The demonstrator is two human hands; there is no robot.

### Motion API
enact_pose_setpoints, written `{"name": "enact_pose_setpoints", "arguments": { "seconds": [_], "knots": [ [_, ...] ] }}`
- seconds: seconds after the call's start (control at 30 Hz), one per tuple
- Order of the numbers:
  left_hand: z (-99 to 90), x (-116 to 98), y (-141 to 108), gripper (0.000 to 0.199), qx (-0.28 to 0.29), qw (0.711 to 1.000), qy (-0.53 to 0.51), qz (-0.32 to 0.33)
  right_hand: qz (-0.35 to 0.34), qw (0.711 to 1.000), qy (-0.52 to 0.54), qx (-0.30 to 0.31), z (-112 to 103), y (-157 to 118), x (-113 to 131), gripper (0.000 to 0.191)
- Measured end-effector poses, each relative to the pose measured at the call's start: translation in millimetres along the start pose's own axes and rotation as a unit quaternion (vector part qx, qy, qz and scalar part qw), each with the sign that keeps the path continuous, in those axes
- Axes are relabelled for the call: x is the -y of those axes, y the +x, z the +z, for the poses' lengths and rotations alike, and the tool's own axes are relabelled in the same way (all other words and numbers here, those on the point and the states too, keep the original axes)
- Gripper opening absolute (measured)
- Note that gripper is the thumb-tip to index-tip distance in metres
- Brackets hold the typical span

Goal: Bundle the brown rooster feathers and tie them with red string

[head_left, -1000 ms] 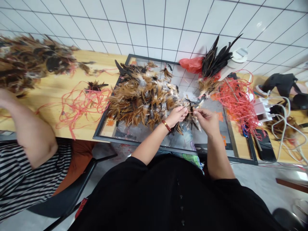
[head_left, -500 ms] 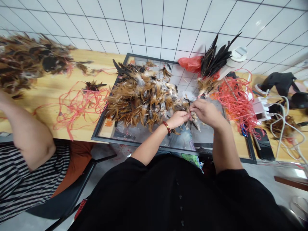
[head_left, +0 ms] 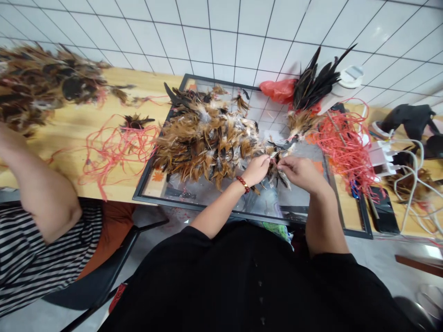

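Observation:
My left hand point(head_left: 259, 169), with a beaded bracelet at its wrist, is closed on a small bundle of feathers point(head_left: 283, 180) above the glass panel. Just beside it, the thumb and fingers of my right hand point(head_left: 300, 173) pinch together at a thin pinkish-red string point(head_left: 274, 162) on the bundle's tied end. Fine detail of the string is hard to see. A large heap of brown feathers point(head_left: 207, 138) spreads over the panel to the left of my hands. Beyond my right hand lies a bunch with long black feathers point(head_left: 313, 87) and brown ones at its base.
A dark-framed glass panel point(head_left: 180, 206) rests on the wooden table point(head_left: 152, 83). Red string is tangled at right point(head_left: 346, 143) and left point(head_left: 117, 143). A phone point(head_left: 384, 212), white cables point(head_left: 410, 184) and a red bag point(head_left: 278, 91) lie about. At left, another person's arm point(head_left: 44, 189) reaches toward more feathers.
My right hand has moved slightly right, away from my left, with the red string between them now showing. The view has shifted a little.

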State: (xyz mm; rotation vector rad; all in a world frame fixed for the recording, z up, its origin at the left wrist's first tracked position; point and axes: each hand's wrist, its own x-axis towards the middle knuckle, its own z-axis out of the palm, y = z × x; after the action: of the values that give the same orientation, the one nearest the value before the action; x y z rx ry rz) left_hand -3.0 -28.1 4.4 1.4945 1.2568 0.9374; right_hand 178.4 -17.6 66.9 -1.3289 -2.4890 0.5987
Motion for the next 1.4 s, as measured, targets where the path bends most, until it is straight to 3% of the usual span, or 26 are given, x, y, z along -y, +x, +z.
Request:
{"name": "enact_pose_setpoints", "arguments": {
  "seconds": [0.13, 0.23, 0.3, 0.37, 0.43, 0.57, 0.63, 0.73, 0.93, 1.07, 1.17, 1.3, 1.4],
  "knots": [
    [-1.2, -1.6, -4.1, 0.023, 0.031, 0.987, 0.138, 0.074, -0.032, 0.998, -0.047, -0.028, -6.2, 5.6, 16.5, 0.022],
    [-2.0, -4.3, -8.3, 0.022, 0.085, 0.981, 0.110, 0.132, -0.027, 0.997, -0.043, -0.062, -12.1, 18.8, 16.0, 0.020],
    [-1.1, -5.0, -10.1, 0.027, 0.098, 0.985, 0.041, 0.137, -0.034, 0.998, 0.021, -0.039, -13.7, 28.6, 11.1, 0.017],
    [1.1, -5.2, -10.5, 0.037, 0.096, 0.989, -0.061, 0.094, -0.030, 0.992, 0.119, -0.004, -12.0, 36.8, 5.5, 0.017],
    [3.1, -6.1, -9.2, 0.045, 0.084, 0.980, -0.181, 0.016, 0.001, 0.978, 0.207, -0.024, -6.8, 41.8, 0.6, 0.019],
    [1.0, -11.9, -3.9, 0.040, 0.011, 0.920, -0.377, -0.102, 0.078, 0.930, 0.282, -0.224, 10.3, 39.4, -2.7, 0.021],
    [-2.7, -15.3, -1.9, 0.034, -0.026, 0.893, -0.434, -0.117, 0.094, 0.908, 0.315, -0.261, 20.1, 32.7, 1.3, 0.024],
    [-6.6, -18.4, -0.8, 0.032, -0.051, 0.870, -0.474, -0.126, 0.097, 0.898, 0.364, -0.228, 34.8, 21.6, 13.6, 0.026],
    [-5.3, -18.6, -1.0, 0.028, -0.079, 0.866, -0.475, -0.134, 0.099, 0.881, 0.429, -0.172, 52.3, 16.6, 25.4, 0.031],
    [-5.6, -16.7, 0.9, 0.011, -0.074, 0.853, -0.502, -0.122, 0.134, 0.856, 0.444, -0.227, 48.7, 21.3, 16.1, 0.037],
    [-6.6, -14.1, 2.1, 0.005, -0.083, 0.844, -0.521, -0.092, 0.143, 0.845, 0.461, -0.229, 41.4, 23.9, 11.1, 0.043],
    [-8.7, -11.6, 2.0, 0.003, 0.005, 0.841, -0.532, -0.098, 0.132, 0.846, 0.471, -0.212, 33.8, 25.0, 11.5, 0.049],
    [-10.8, -12.6, 1.7, 0.011, 0.033, 0.845, -0.517, -0.131, 0.122, 0.856, 0.459, -0.202, 31.0, 24.4, 16.1, 0.050]
  ]
}}
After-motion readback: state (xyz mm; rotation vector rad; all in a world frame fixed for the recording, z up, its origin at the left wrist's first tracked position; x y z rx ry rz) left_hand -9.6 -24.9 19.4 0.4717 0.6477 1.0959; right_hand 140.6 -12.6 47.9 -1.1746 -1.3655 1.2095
